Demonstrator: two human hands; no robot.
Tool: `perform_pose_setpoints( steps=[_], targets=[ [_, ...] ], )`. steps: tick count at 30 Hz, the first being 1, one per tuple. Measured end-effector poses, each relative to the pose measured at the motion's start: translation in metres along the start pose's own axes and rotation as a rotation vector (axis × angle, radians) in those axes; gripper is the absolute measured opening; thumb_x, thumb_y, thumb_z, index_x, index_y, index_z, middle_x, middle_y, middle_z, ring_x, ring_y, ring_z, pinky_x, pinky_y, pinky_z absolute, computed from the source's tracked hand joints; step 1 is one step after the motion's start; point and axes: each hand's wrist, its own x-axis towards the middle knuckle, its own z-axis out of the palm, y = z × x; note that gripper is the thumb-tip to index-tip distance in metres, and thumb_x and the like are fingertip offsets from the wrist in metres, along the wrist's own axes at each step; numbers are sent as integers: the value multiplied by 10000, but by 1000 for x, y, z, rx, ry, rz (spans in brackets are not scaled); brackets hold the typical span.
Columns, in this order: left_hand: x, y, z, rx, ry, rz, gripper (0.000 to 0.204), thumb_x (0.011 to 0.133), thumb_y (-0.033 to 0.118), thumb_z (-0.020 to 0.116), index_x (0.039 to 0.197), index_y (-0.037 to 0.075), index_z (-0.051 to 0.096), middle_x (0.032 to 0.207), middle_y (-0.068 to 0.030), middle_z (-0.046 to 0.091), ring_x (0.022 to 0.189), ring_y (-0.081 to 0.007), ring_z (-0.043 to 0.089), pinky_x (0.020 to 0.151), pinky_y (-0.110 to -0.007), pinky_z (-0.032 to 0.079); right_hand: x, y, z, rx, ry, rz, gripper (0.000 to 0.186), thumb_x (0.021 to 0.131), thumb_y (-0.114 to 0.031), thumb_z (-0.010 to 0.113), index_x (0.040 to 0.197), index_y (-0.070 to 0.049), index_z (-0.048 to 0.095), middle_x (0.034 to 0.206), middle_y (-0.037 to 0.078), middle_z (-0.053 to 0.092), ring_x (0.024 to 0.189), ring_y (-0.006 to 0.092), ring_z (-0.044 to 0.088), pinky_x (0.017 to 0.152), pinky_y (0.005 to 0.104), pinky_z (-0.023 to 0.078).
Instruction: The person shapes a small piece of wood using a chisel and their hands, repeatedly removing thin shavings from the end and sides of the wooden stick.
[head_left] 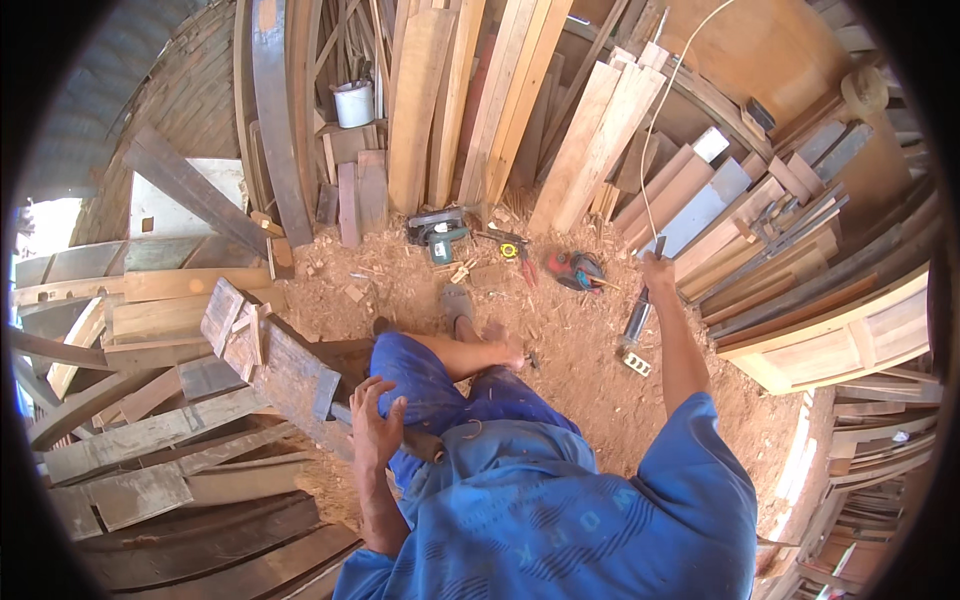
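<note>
My right hand (658, 275), at the right, is closed on a dark object (656, 247) where a white cord (652, 150) ends; I cannot make out what it is. Just below it lie a long dark tool (635, 320) and a white power strip (636, 363) on the shavings. My left hand (375, 425) has bent, spread fingers beside my blue-clad left thigh (400, 365) and a sloped plank bench (270, 370), with a dark cylindrical piece (428, 447) beside it.
A green power tool (440, 245), yellow tape measure (508, 250), pliers (527, 268) and red-black tool (575, 270) lie ahead on the floor. Timber (420, 110) leans all around, with a white bucket (353, 105) among it. A panelled door piece (830, 335) stands right.
</note>
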Motion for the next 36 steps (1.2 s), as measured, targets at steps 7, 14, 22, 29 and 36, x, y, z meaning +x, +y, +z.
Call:
perform_pose_setpoints(
  steps=[7,14,22,29,36],
  targets=[
    [-2,2,16,-17,-49,34,307,796,163,716,1076,69,628,1212,-199,551,1122,-381,494,962,-465,398,-123,36,61,-493,-438,32,438,901,-370,516,867,46,648,690,175,635,603,257,641,566,419,499],
    [6,2,-1,53,-48,82,306,797,170,716,1072,67,631,1199,-198,558,1111,-375,498,954,-464,396,-295,42,104,-682,-1040,-376,403,861,-323,575,1035,34,641,1002,286,648,933,422,640,832,493,509],
    [-6,5,4,17,-27,83,316,794,126,706,1088,52,617,1203,-200,554,1125,-378,495,963,-467,391,-291,61,116,-693,-974,-320,402,860,-287,579,1100,35,605,1078,280,631,1017,428,608,924,484,473],
    [-28,-42,-9,21,170,-111,340,810,169,712,1086,19,583,1128,-191,584,1076,-348,541,897,-435,437,-291,61,118,-695,-995,-269,411,841,-262,588,1117,41,596,1108,290,612,1058,421,590,932,488,463],
    [-93,-120,-56,264,304,-479,256,890,265,634,864,11,620,823,-218,658,786,-402,639,681,-452,497,-299,55,114,-592,-942,-442,413,872,-293,552,1178,-17,584,1093,283,628,1041,426,604,885,499,472]
  ],
)
